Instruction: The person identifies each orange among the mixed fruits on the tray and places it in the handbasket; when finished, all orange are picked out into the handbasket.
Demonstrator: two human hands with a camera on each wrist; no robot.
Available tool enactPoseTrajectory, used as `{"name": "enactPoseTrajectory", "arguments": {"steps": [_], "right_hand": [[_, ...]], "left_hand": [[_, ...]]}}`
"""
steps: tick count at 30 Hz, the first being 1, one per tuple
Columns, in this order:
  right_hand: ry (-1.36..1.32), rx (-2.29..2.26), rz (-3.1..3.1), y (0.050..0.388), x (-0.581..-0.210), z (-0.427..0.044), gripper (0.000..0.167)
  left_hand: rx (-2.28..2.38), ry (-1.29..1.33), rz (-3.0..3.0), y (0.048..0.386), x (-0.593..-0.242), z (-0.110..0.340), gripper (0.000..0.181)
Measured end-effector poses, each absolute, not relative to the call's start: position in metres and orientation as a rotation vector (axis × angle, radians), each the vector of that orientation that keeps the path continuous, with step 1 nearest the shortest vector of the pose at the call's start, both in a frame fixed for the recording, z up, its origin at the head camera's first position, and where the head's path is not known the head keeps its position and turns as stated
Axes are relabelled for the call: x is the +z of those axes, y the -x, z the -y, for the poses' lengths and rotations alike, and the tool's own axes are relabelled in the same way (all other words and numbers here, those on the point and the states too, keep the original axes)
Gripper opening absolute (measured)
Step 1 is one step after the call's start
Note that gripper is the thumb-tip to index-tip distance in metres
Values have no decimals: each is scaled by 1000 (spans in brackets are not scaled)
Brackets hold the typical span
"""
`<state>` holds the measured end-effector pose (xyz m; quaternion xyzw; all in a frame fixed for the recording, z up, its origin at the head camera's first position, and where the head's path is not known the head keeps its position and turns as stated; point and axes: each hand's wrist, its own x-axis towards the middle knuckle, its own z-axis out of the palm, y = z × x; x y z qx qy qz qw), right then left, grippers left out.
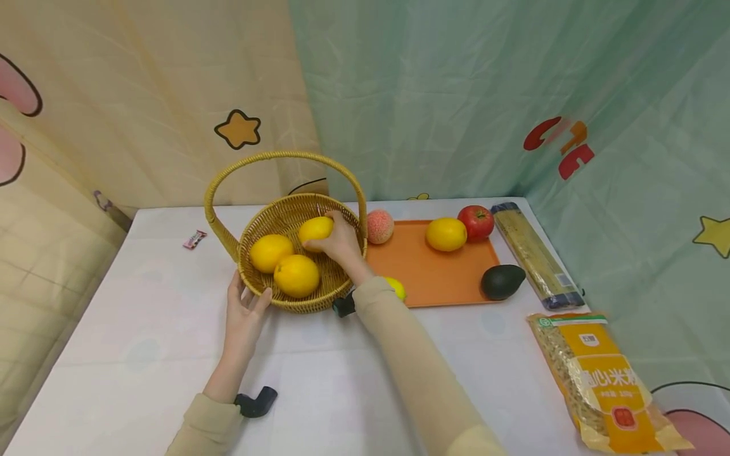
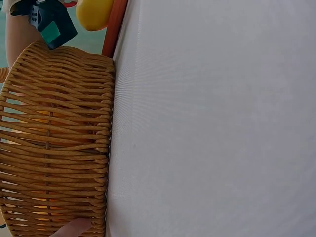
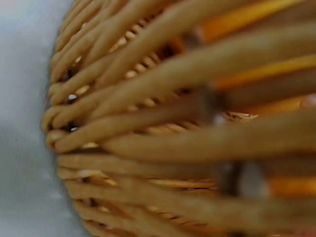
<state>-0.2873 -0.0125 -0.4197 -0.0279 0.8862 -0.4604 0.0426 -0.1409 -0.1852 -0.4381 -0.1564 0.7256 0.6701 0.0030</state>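
Note:
A wicker basket with a tall arched handle stands tilted on the table in the head view. My right hand reaches inside and pinches a lemon between thumb and fingers, at the basket's right. Two more lemons, one at the left and one nearer the front, lie in the basket. Against the basket's outer front left side rests my left hand, its thumb touching the weave in the left wrist view. The right wrist view holds only blurred weave, with orange-yellow behind it.
Right of the basket, an orange tray bears a lemon, a red apple and a dark green avocado. A peach sits by its left edge. A yellow fruit is partly behind my sleeve. Packets line the right.

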Motion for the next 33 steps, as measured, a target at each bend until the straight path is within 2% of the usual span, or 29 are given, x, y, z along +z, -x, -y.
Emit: {"name": "enactPoseTrajectory", "arguments": {"steps": [16, 22, 33], "right_hand": [[99, -1328, -2715, 285, -417, 13, 88], [185, -1308, -2785, 280, -406, 7, 80], [380, -1455, -2770, 254, -380, -22, 49]], "left_hand": [[2077, 495, -2297, 140, -438, 185, 84], [2090, 495, -2287, 140, -437, 184, 84], [2093, 502, -2274, 140, -435, 184, 84]]}}
